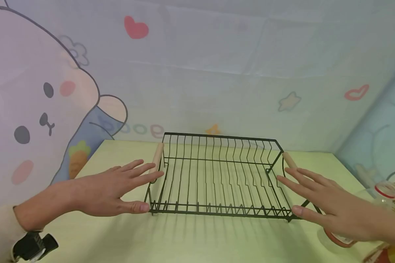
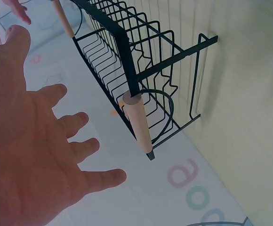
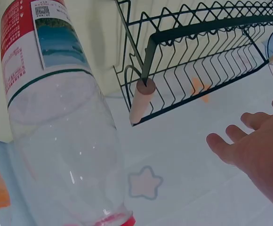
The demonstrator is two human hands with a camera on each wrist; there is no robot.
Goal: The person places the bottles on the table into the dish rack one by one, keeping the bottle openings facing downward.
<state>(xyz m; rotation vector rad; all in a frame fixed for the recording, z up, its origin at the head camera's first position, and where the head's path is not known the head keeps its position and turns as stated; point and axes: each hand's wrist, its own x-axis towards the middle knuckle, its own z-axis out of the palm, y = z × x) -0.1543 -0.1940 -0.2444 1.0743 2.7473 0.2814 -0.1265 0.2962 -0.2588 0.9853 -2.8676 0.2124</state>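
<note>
Head view has the black wire dish rack (image 1: 220, 214) upright on the desk (image 1: 197, 241), between both hands. The left hand (image 1: 115, 188) and right hand (image 1: 335, 206) are spread wide, fingers extended, holding nothing; the wrist views show each apart from its nearby wooden handle. Judging by this, setting the rack upright is done, both handles in place; a grip on either is not yet made. A clear bottle (image 3: 66, 150) is near the rack's right end.
</note>
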